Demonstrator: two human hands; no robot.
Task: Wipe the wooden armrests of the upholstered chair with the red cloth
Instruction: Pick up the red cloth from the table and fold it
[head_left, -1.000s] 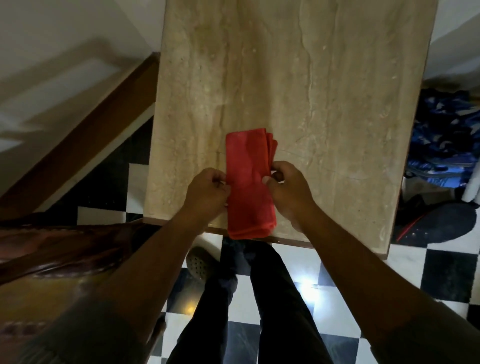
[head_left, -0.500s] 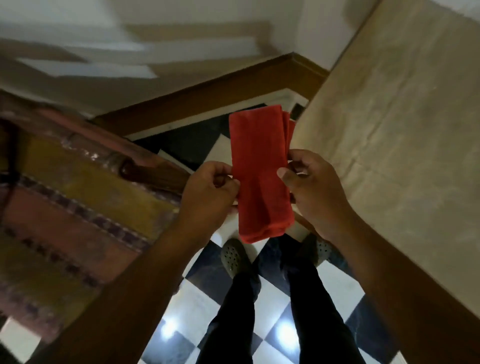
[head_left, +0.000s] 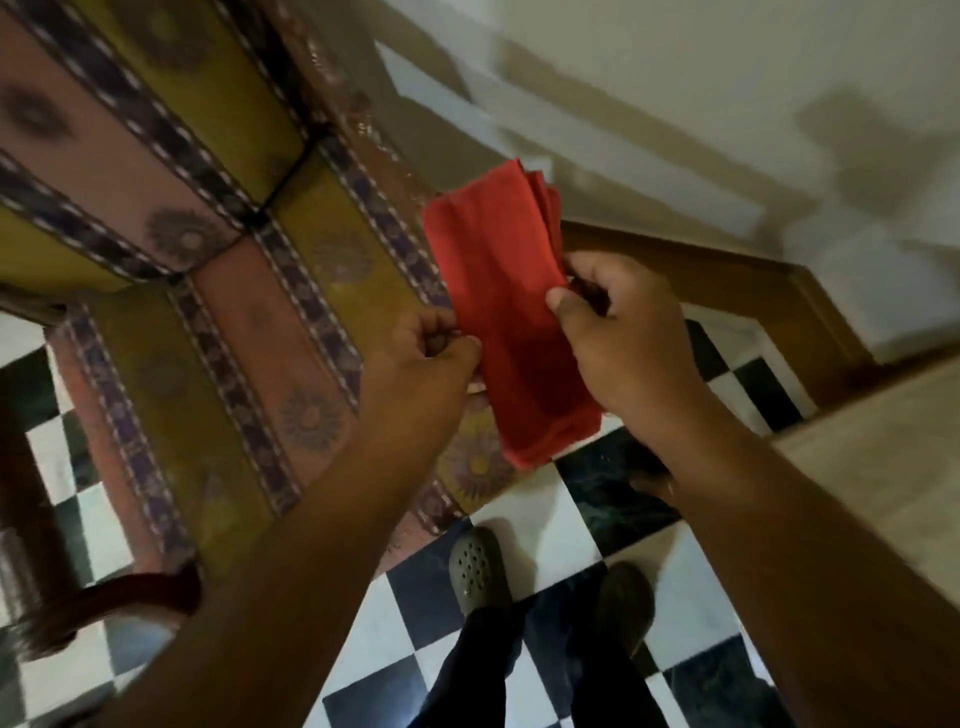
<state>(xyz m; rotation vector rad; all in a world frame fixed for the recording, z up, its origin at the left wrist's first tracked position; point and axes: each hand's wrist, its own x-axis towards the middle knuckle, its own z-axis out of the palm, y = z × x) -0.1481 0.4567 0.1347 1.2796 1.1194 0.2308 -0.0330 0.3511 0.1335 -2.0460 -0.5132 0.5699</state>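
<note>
Now both hands' fingers, left hand and right hand, pinched on the folded red cloth.

red cloth folded | left hand pinching | right hand pinching | above chair

1. Legible text, labels, brands, numbers, signs: none that I can read anywhere in my view.
2. The patterned upholstery fabric before me carries woven ornament only, no lettering.
</note>
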